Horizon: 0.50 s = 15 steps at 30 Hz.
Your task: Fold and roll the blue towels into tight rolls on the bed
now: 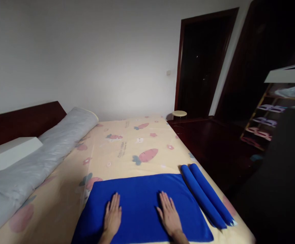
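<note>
A blue cloth [139,203] lies spread out on the bed, its near left part running out of the picture. My left hand [112,215] rests flat on its left half, fingers stretched forward. On the right half, my right hand [168,213] lies palm down with the fingers extended and the thumb apart. Neither hand holds anything. Beside the cloth's right edge, two rolled blue cloths [200,196] [213,195] lie side by side near the edge of the bed.
The bed sheet [122,156] has a carrot print. A rolled grey quilt [58,139] and a white box [15,150] lie at the left by the dark headboard [22,118]. Beyond the bed stand a round stool [179,113] and, at right, a shoe rack [258,115].
</note>
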Available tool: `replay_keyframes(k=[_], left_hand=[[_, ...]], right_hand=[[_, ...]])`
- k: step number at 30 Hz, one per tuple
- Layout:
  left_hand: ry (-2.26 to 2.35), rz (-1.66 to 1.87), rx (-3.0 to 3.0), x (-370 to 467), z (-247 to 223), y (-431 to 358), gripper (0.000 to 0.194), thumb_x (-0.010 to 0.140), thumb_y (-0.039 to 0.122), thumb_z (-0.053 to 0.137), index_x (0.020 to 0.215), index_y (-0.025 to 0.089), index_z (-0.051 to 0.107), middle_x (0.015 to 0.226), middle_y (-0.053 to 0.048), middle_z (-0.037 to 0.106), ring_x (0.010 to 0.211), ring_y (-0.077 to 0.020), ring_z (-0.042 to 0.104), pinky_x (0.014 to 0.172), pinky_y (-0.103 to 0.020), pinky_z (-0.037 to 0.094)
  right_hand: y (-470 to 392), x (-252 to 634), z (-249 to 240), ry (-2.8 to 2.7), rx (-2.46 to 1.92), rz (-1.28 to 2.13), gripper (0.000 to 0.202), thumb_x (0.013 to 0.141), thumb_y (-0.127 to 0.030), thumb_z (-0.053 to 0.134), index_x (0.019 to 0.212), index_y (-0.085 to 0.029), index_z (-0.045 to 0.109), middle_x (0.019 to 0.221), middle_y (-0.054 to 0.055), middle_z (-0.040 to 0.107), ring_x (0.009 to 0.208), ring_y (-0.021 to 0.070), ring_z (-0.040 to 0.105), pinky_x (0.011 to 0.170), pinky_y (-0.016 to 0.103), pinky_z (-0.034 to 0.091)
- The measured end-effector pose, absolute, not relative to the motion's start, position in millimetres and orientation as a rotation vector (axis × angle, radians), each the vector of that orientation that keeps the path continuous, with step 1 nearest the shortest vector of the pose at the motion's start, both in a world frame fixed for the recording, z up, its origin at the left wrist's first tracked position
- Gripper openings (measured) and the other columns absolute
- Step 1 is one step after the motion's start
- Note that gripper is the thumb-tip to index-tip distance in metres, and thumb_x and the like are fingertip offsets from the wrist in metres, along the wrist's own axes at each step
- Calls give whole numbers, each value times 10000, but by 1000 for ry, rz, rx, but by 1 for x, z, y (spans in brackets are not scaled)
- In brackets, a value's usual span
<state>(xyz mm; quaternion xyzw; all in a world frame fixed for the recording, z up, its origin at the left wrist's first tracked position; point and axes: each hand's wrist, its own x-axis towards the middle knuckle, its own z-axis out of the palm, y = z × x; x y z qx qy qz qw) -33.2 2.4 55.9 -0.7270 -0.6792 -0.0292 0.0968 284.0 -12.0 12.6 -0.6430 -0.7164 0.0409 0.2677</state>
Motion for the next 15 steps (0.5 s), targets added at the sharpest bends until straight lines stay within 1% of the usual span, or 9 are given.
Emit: replay_keyframes(k=[2,3,5,7,9,10,12,14,15], left_hand=[[-1902,-170,-2394,12,50,10,581,911,220,263,1489,277,272,1577,29,292,1456,-202,291,1195,-391,298],[-1868,-199,-2489,29,46,13,584,910,226,275,1489,300,244,1576,42,281,1453,-200,298,1200,-392,302],[-1856,-238,-2603,49,37,19,577,912,246,285,1481,330,240,1565,53,294,1441,-214,325,1194,-420,333],[-1938,-291,-2570,44,33,24,555,922,273,280,1476,311,280,1558,21,319,1431,-258,340,1182,-482,347],[-2093,-327,-2405,12,32,27,540,937,318,280,1474,282,318,1556,-20,330,1431,-293,331,1179,-530,323],[-2193,-311,-2282,-12,32,27,538,940,341,284,1473,285,328,1556,-23,331,1436,-292,323,1180,-538,306],[-2374,-215,-2051,-67,30,24,539,940,413,301,1475,352,310,1558,29,325,1449,-238,308,1178,-503,302],[-2533,-152,-1762,-120,25,18,559,950,402,252,1497,287,275,1568,-7,321,1444,-220,320,1153,-496,335],[-2543,-151,-1701,-141,22,15,564,948,402,260,1497,275,282,1561,-18,345,1434,-211,343,1139,-471,358]], right_hand=[[-4,242,14,-2027,-1607,192,574,982,-487,363,1508,-263,313,1548,52,334,1417,267,338,1168,468,311],[1,226,15,-2087,-1539,231,555,991,-459,351,1512,-280,284,1547,40,323,1412,265,347,1160,470,326],[10,210,14,-2211,-1403,304,532,994,-429,347,1508,-347,238,1535,-10,318,1395,257,376,1144,467,357],[18,223,14,-2274,-1348,331,535,982,-443,378,1495,-391,238,1528,-40,310,1384,273,390,1136,487,367],[23,260,14,-2234,-1461,296,543,968,-471,397,1489,-362,289,1535,-18,299,1391,302,372,1142,521,349],[25,284,13,-2185,-1573,264,547,966,-479,387,1486,-317,325,1537,11,303,1397,310,358,1145,530,340],[25,335,8,-2055,-1834,188,577,958,-513,358,1476,-261,368,1537,34,322,1416,293,325,1162,532,306],[23,377,0,-1984,-1970,118,644,942,-567,330,1477,-213,375,1542,54,327,1430,281,301,1177,537,264],[21,391,-4,-1965,-1999,85,668,936,-587,312,1476,-200,379,1542,58,334,1434,278,295,1183,541,245]])
